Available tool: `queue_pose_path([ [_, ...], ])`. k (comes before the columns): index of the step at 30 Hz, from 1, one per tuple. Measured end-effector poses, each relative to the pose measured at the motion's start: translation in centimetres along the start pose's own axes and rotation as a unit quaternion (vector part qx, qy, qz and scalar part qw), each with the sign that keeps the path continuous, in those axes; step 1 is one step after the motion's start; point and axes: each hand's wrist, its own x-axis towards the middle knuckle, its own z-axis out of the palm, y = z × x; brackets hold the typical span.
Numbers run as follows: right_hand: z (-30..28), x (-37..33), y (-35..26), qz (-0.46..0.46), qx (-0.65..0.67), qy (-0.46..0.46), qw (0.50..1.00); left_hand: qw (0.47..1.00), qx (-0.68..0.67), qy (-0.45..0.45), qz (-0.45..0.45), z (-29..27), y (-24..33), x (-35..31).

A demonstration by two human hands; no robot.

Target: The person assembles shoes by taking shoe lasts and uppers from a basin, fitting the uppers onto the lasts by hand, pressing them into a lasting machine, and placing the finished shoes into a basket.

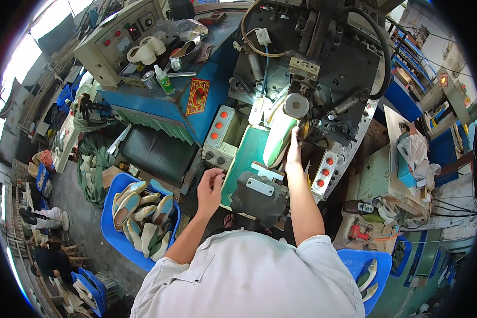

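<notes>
A pale shoe upper on a last (279, 139), with green on its underside, lies under the round metal head (295, 105) of a machine. Along its right side rests my right hand (293, 152), fingers stretched forward against it; the thumb is mostly hidden. My left hand (211, 190) hangs left of the machine's green trough (247, 157), loosely curled, fingers bent and a gap at the thumb, nothing visible in it. Just beyond it sits a button panel (220, 132) with red buttons. A dark block with a metal plate (260, 185) stands between my forearms.
At my left, a blue basket (109, 225) holds several shoes on lasts. Another blue basket (384, 262) with shoes is at my right. A second button panel (324, 172) lies right of my right forearm. A blue cabinet (148, 108) carries a control box (114, 45) and a green-white bottle (164, 80).
</notes>
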Motion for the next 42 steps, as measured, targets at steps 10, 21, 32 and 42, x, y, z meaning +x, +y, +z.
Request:
queue_pose_path([
  [10, 0.8, -0.2, -1.2, 0.014, 0.025, -0.009, 1.0, 0.95, 0.103, -0.187, 0.227, 7.9, 10.1, 5.6],
  [21, 4.1, -14.6, -3.2, -0.028, -0.212, 0.091, 0.973, 0.97, 0.08, -0.227, 0.036, 10.2, 13.1, 8.0],
  [32, 7.3, -24.5, -11.9, -0.334, -0.387, -0.086, 0.855, 0.971, -0.035, -0.122, 0.204, 9.3, 15.3, -0.9],
  [42, 4.3, -26.9, -14.7, -0.356, -0.511, -0.086, 0.778, 0.9, 0.123, -0.111, 0.403, 13.0, 15.9, -4.2],
])
